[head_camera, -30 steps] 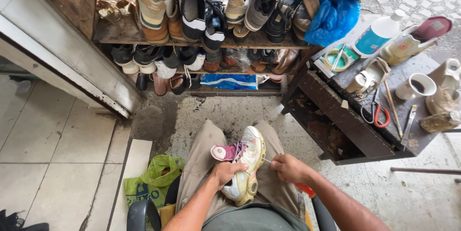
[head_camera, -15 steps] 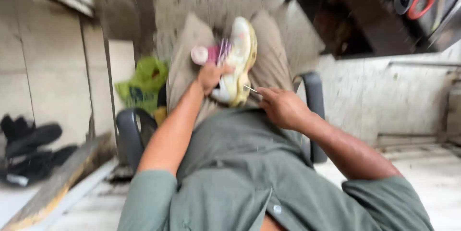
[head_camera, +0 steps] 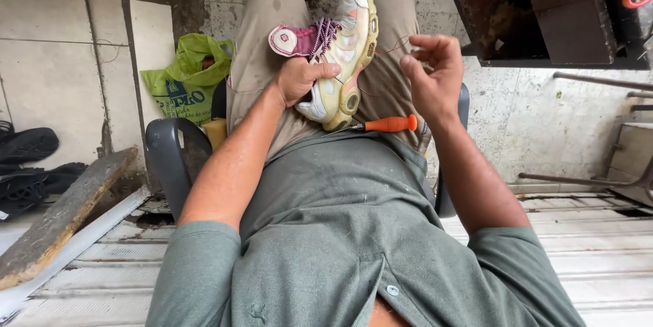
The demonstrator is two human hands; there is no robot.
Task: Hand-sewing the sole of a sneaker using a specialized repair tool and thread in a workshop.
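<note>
The sneaker (head_camera: 340, 52) lies on the seated person's lap, the left hand (head_camera: 299, 79) clamped around its middle. The right hand (head_camera: 428, 75) is raised just beside it, fingertips pinched together on a thin thread (head_camera: 391, 47). An orange-handled awl (head_camera: 384, 124) rests under the shoe.

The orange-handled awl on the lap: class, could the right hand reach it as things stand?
Probably yes. The awl lies uncovered on the lap just below the right hand, which pinches only thin thread; the left hand grips the sneaker.
</note>
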